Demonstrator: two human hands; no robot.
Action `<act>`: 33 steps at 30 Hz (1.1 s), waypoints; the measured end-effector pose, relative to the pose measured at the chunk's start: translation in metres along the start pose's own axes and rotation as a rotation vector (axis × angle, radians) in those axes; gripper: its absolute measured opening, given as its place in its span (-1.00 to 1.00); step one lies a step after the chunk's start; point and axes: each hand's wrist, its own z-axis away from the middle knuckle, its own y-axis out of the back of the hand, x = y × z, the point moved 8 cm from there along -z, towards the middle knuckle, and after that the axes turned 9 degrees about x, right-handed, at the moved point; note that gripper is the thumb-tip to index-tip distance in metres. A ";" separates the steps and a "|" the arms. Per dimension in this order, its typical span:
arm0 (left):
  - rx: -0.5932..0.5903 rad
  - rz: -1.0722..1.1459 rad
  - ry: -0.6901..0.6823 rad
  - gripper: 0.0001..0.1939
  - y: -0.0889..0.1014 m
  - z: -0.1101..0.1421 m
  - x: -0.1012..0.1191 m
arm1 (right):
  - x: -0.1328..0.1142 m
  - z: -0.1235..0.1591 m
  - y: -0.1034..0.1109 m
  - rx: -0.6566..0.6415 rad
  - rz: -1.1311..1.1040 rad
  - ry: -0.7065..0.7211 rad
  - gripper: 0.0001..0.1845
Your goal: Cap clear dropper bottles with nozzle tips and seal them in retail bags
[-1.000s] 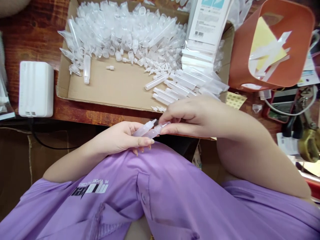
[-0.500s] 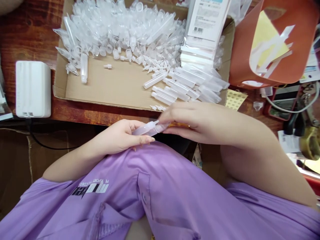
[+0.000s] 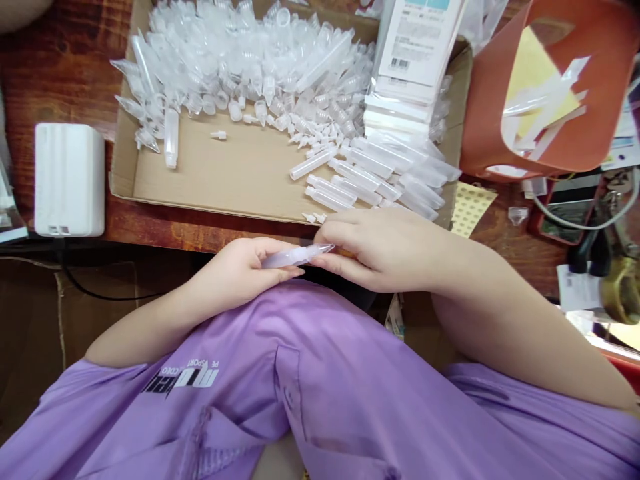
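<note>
My left hand [image 3: 240, 270] is closed around a small translucent plastic bottle [image 3: 293, 255], held just above my lap. My right hand [image 3: 385, 247] pinches the pointed cap end of the same bottle with thumb and fingertips. Both hands meet at the near edge of the wooden desk. Right behind them lies a shallow cardboard tray [image 3: 240, 180] holding a heap of clear caps [image 3: 240, 60] at the back and a row of assembled bottles [image 3: 370, 177] at its right front.
A white box [image 3: 67, 179] stands on the desk at the left. An orange bin [image 3: 545, 87] with paper strips sits at the right, with flat white packets [image 3: 415, 60] leaning beside it. Cables, keys and a sticker sheet [image 3: 470, 208] clutter the far right.
The second bottle that my right hand brought beside the left hand's bottle no longer shows; one capped bottle now lies between both hands. My right hand has slid slightly lower and closer.
</note>
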 end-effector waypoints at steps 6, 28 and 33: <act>0.092 -0.089 -0.085 -0.67 0.011 0.002 0.002 | -0.009 -0.014 -0.003 0.022 0.048 0.062 -0.65; -0.096 0.257 0.168 -0.69 0.014 0.010 -0.024 | 0.051 -0.200 0.039 0.301 0.294 -0.282 -0.71; -0.121 0.269 0.151 -0.68 0.016 0.008 -0.026 | 0.054 -0.180 0.046 0.356 0.173 -0.305 -0.69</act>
